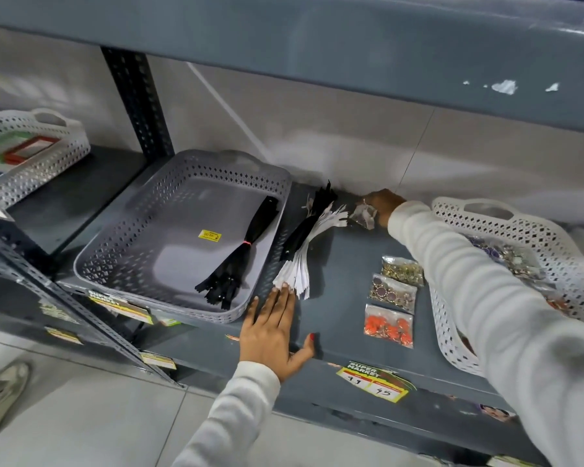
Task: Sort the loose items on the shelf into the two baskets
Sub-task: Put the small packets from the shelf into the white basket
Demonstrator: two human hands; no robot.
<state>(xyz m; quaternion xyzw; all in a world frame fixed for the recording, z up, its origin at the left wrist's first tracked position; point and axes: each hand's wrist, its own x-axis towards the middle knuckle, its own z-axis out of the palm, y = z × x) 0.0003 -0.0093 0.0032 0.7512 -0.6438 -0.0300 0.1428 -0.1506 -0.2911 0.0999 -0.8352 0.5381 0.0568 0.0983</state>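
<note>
A grey basket (122,251) on the left holds one bundle of black zippers (240,251). A white basket (547,237) on the right holds packets of buttons. Between them on the shelf lie a bundle of white zippers (304,261) with black zippers (314,217) on top. My left hand (270,328) lies flat and open, its fingertips touching the end of the white zippers. My right hand (381,202) reaches to the back of the shelf and grips a clear packet (363,215). Three button packets lie loose: gold (402,269), purple (393,293) and orange (388,325).
The upper shelf (317,45) overhangs the work area. A slotted upright (139,102) stands behind the grey basket. Another white basket (31,153) with coloured frames sits at far left. Price labels (373,382) stick to the shelf's front edge. A shoe (0,392) is on the floor.
</note>
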